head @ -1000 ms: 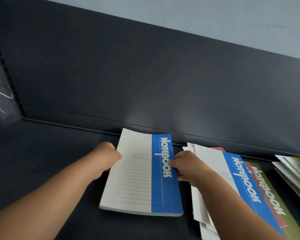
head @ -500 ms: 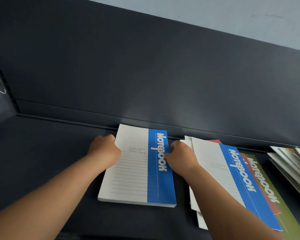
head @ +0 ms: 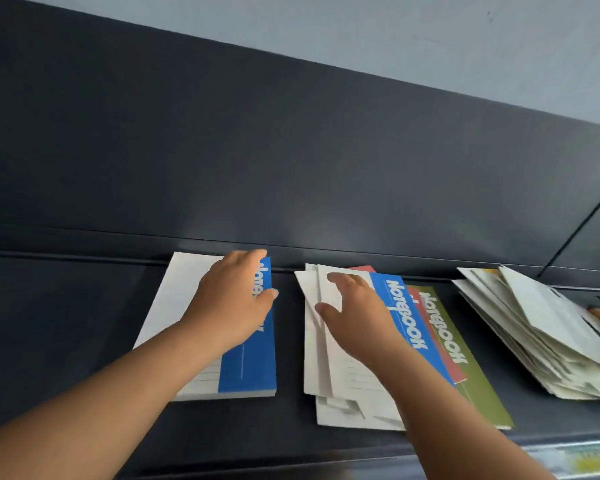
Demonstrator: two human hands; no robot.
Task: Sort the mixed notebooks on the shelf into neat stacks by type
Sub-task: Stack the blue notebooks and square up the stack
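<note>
dark grey metal makes up the shelf and its upright back panel, with a pale wall above. on the shelf's left part lies a neat blue notebook stack, its top cover white on the left and blue on the right, its far edge close to the foot of the back panel. the left hand rests flat on top of this stack, fingers straight and lying together, pointing toward the back panel, thumb stuck out to the right over the blue band; it grips nothing. just beside the stack, with a strip of bare shelf between, sits a fanned pile of thin notebooks, skewed so their edges do not line up. a blue notebook is uppermost, a red notebook peeks out beneath it, and a green notebook lies furthest right; several white edges stick out at the pile's left and near sides. the right hand is over the white half of the uppermost cover, fingers spread apart and slightly bent, clamped on nothing; whether the palm presses the cover or hovers just above it cannot be told. well to the right, a loose heap of mostly white notebooks slumps crookedly.
</note>
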